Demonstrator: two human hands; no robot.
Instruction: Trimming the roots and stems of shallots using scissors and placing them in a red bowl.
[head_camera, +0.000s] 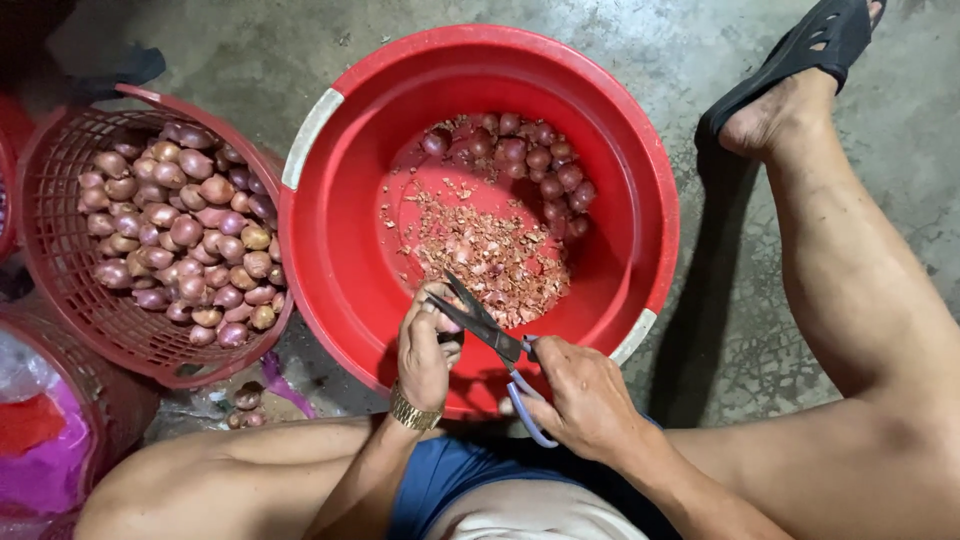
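Observation:
My left hand (425, 350), with a gold watch on the wrist, pinches a small shallot (447, 320) over the near rim of a big red basin (330, 250). My right hand (585, 395) grips blue-handled scissors (490, 330), whose open blades point up-left and meet the shallot. Inside the basin lie a heap of papery skin trimmings (490, 250) and a cluster of purple trimmed shallots (530, 160) at the far side.
A red mesh basket (60, 290) full of unpeeled shallots (185, 230) stands at the left. A pink bag (50, 440) sits at the lower left. My bare legs flank the basin, and a black sandal (800, 50) rests on the concrete floor at the upper right.

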